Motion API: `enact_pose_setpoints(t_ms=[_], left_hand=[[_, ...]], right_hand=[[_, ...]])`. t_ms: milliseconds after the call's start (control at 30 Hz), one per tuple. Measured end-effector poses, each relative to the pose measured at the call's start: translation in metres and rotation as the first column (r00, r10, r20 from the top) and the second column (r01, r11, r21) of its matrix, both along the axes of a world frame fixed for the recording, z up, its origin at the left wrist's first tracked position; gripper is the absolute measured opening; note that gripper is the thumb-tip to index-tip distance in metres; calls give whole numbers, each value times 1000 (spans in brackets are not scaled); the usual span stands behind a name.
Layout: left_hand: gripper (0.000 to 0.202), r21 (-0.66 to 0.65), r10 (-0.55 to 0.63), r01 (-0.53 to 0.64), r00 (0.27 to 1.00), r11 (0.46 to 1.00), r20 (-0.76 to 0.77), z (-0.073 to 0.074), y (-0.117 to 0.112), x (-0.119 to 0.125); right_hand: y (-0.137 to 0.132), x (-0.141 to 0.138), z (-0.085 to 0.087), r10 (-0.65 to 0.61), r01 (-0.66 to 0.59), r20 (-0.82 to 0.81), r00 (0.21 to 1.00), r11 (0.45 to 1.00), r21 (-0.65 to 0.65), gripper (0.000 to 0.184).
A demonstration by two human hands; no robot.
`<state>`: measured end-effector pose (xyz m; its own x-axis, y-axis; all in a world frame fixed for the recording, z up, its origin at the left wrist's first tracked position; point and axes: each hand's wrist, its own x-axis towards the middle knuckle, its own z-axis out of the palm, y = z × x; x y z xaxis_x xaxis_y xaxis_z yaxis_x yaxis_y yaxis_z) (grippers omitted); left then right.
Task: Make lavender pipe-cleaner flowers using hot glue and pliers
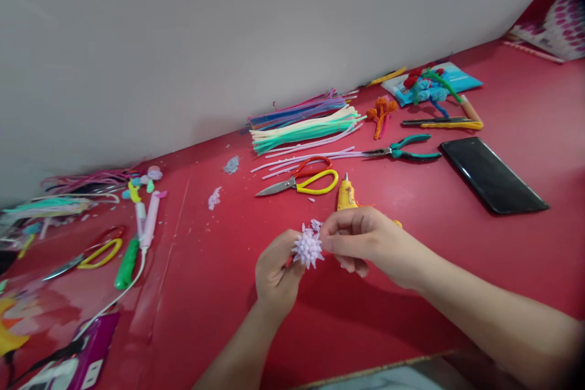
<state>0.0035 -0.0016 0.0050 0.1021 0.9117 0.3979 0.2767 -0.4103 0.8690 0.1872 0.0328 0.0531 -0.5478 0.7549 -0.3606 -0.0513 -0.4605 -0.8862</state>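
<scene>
My left hand [278,271] is closed around the underside of a spiky lilac pipe-cleaner flower [308,248], whose pointed petals face up. From the right, my right hand [361,236] pinches at the flower's edge with thumb and forefinger; the exact bit between the fingertips is hidden. A few more lilac petals [316,225] show just behind the flower. Partly covered by my right hand, a yellow glue gun [347,194] lies with its nozzle pointing away. Scissors [297,184] with one red and one yellow handle rest beyond my hands.
Farther back lie pipe cleaner bundles [306,128], teal-handled pliers [404,149], orange twisted pieces [381,113] and a blue packet [452,82]. A black phone [493,173] is at right. On the left are other scissors [89,256], a pink corded tool [150,219] and lilac clippings [214,198].
</scene>
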Motion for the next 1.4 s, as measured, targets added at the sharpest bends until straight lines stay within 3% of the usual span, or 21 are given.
enact_pose_setpoints(t_ms=[433, 600, 700, 800, 867, 933, 1067, 1133, 1200, 1400], left_hand=[[11, -33, 30, -33, 995, 999, -95, 5, -2, 0], [10, -48, 67, -70, 995, 996, -67, 4, -3, 1], [11, -219, 94, -68, 989, 973, 113, 4, -3, 4], [12, -541, 163, 80, 908, 837, 387, 6, -2, 10], [15, -659, 213, 208, 840, 723, 499, 9, 0, 12], [16, -701, 240, 307, 789, 644, 566, 11, 3, 14], [13, -719, 264, 396, 741, 571, 618, 10, 5, 14], [12, -722, 268, 406, 735, 561, 623, 10, 6, 15], [13, -723, 269, 410, 734, 556, 624, 10, 5, 16], [13, -731, 273, 415, 735, 541, 620, 12, 5, 18]], right_hand=[[-1, 0, -5, -6, 6, 13, 1000, 1000, 16, 15], [-1, 0, -8, -7, 7, 11, 1000, 1000, 19, 15], [0, 1, -5, 11, -11, 9, 1000, 999, 43, 21], [1, 4, 0, -52, 32, 105, 993, 982, 187, 25], [2, 7, 0, -186, 93, 206, 961, 915, 393, 19], [1, 8, -3, -293, 67, 275, 916, 787, 613, 12], [-3, 6, -13, -325, -118, 300, 897, 478, 871, 14], [-5, 5, -17, -346, -165, 299, 890, 367, 915, 14], [-5, 5, -19, -362, -199, 314, 878, 321, 926, 14], [-3, 6, -20, -395, -249, 353, 848, 291, 924, 12]])
